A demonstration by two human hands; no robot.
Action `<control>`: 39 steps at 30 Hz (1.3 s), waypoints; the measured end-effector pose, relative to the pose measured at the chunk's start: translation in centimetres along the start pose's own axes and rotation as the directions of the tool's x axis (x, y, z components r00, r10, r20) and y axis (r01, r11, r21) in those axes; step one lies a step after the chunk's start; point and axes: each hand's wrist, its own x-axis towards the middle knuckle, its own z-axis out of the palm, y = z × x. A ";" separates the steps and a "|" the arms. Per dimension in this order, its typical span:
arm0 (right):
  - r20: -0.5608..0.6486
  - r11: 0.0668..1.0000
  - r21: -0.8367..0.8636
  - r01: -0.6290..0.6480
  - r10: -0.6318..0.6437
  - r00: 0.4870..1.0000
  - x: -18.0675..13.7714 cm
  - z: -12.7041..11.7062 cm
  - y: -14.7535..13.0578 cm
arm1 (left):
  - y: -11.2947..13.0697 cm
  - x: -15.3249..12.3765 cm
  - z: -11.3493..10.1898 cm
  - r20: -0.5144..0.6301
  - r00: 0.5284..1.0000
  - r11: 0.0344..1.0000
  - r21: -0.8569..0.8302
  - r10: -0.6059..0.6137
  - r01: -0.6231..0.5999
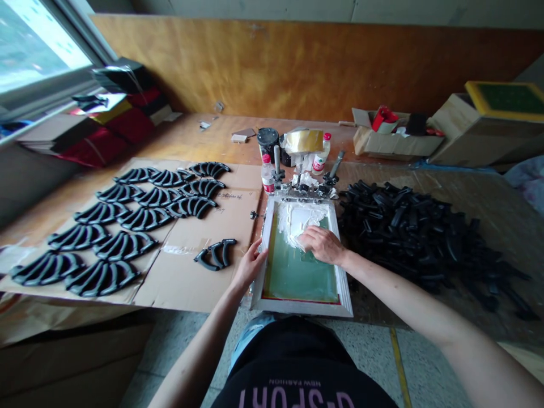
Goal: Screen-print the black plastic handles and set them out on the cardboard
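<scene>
A screen-printing frame (344,300) with a green mesh lies in front of me, its far end at a metal hinge clamp (304,194). Thick white ink (293,218) is smeared over the far part of the mesh. My right hand (323,243) is closed above the near edge of the ink; whatever its fingers pinch is hidden. At the frame's left edge, my left hand (254,260) grips the rim, with some fingers out of sight. Left of that hand, a few curved black plastic handles (216,254) lie together on cardboard.
Rows of black handles (140,215) fan out on the cardboard (199,283) at left. A heap of black handles (408,232) lies at right. Behind the clamp stand red-capped bottles (267,175), a dark tub (267,141) and a tape roll (304,140). An open carton (391,144) sits back right.
</scene>
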 end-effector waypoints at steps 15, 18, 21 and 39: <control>-0.292 0.690 0.177 -0.702 0.718 0.632 -0.1 -5.6 9.9 | 12.9 -1.7 0.1 -0.127 0.930 0.920 -0.150 0.344 -0.361; -0.168 0.714 0.190 -0.674 0.700 0.694 -2.6 -2.1 8.4 | 14.7 -0.1 1.5 -0.193 0.880 0.843 -0.256 0.434 -0.473; -0.079 0.849 0.134 -0.510 0.522 0.849 -2.8 1.6 5.4 | 13.9 0.5 3.3 -0.273 0.890 0.836 -0.324 0.366 -0.443; 0.003 0.582 -0.256 -0.771 0.799 0.602 -9.6 1.9 5.8 | -4.5 -2.2 -4.7 -0.285 0.924 0.949 -0.257 -0.255 0.183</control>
